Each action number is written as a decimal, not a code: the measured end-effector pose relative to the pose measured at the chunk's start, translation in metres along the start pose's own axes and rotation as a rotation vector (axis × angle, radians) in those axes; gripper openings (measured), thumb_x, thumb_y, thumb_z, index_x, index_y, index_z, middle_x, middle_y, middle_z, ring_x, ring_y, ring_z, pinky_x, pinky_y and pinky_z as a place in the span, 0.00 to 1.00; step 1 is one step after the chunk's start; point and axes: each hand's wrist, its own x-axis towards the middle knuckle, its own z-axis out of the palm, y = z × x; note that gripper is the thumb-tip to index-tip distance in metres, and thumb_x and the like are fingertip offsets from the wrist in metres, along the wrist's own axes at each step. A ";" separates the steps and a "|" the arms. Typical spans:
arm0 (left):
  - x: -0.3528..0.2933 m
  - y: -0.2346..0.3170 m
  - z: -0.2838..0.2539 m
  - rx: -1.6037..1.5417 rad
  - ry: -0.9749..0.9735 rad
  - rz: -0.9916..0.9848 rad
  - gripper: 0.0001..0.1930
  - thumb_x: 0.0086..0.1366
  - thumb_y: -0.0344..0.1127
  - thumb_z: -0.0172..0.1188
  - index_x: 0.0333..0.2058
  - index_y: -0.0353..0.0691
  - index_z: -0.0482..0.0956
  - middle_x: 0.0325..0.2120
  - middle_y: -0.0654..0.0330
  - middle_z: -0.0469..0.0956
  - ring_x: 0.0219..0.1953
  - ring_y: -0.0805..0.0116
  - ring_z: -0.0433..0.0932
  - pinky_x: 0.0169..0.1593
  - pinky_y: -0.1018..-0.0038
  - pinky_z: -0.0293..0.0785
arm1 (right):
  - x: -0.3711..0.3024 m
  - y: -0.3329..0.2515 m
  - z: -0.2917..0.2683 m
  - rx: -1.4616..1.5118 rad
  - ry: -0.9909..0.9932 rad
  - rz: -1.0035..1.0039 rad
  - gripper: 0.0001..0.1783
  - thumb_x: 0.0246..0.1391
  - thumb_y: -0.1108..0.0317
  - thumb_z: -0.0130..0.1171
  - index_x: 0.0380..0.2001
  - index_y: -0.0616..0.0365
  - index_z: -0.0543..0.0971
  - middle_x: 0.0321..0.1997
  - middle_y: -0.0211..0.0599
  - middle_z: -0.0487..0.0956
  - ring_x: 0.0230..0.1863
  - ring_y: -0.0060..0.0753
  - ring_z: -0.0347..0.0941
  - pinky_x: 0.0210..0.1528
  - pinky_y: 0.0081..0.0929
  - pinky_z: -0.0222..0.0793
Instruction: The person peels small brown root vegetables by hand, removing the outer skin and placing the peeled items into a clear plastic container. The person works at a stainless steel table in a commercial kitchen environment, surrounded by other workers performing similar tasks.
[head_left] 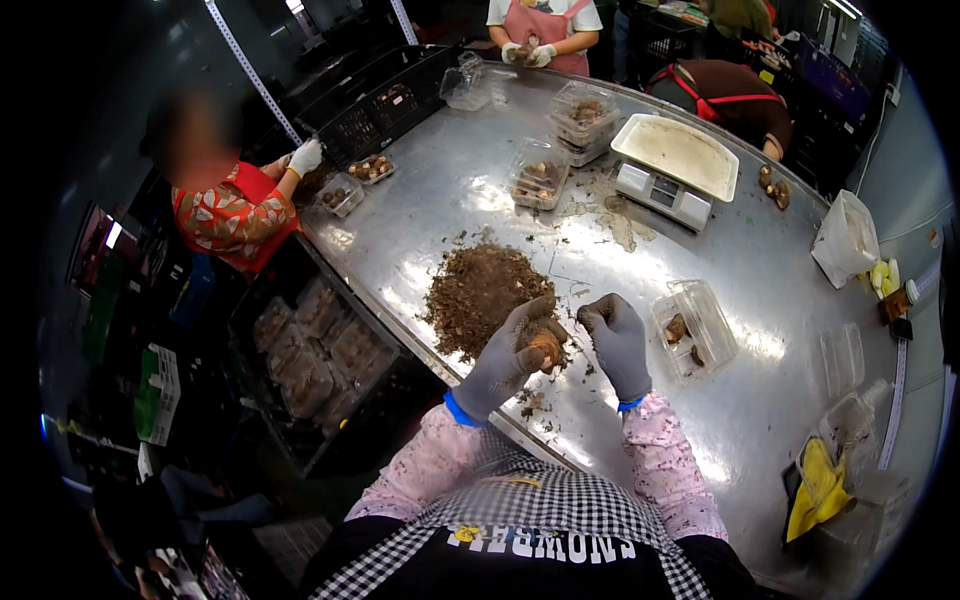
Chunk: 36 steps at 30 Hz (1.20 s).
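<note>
My left hand point(505, 362), in a soiled grey glove, is wrapped around a brown ringed corm point(544, 350) that looks like a small taro. Just right of it, my right hand point(615, 345), gloved alike, has its fingertips pinched together; whatever they hold, if anything, cannot be made out. A heap of dark brown peelings and dirt point(478, 295) lies beyond my left hand, with loose scraps below both hands. To the right of my right hand, an opened clear plastic clamshell box point(712, 325) holds a few brown corms point(676, 328).
A weighing scale point(675, 165) stands on the metal table point(440, 190), near filled clear boxes point(541, 175). A black crate point(390, 385) with filled boxes sits by the left edge. A co-worker point(235, 205) is at the left, others across. A yellow cloth point(820, 485) lies right.
</note>
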 end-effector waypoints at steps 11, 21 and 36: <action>0.006 0.006 0.008 0.005 0.128 0.015 0.46 0.51 0.48 0.73 0.61 0.32 0.57 0.56 0.52 0.66 0.58 0.62 0.68 0.60 0.68 0.70 | -0.037 -0.037 0.008 0.447 -0.214 -0.232 0.08 0.51 0.79 0.60 0.36 0.63 0.78 0.35 0.34 0.74 0.40 0.29 0.72 0.42 0.24 0.70; -0.013 0.008 0.020 -0.008 0.177 -0.003 0.41 0.55 0.45 0.71 0.59 0.31 0.59 0.51 0.52 0.69 0.54 0.63 0.72 0.58 0.70 0.71 | -0.030 -0.034 0.015 0.305 -0.027 -0.062 0.04 0.53 0.79 0.55 0.33 0.66 0.75 0.32 0.36 0.77 0.31 0.25 0.72 0.36 0.21 0.69; -0.016 0.025 0.031 0.703 0.098 0.039 0.43 0.50 0.25 0.68 0.63 0.32 0.56 0.56 0.50 0.67 0.56 0.64 0.69 0.60 0.71 0.67 | -0.011 -0.022 -0.006 0.103 -0.120 -0.130 0.04 0.47 0.74 0.61 0.27 0.63 0.77 0.32 0.37 0.75 0.29 0.30 0.72 0.33 0.28 0.69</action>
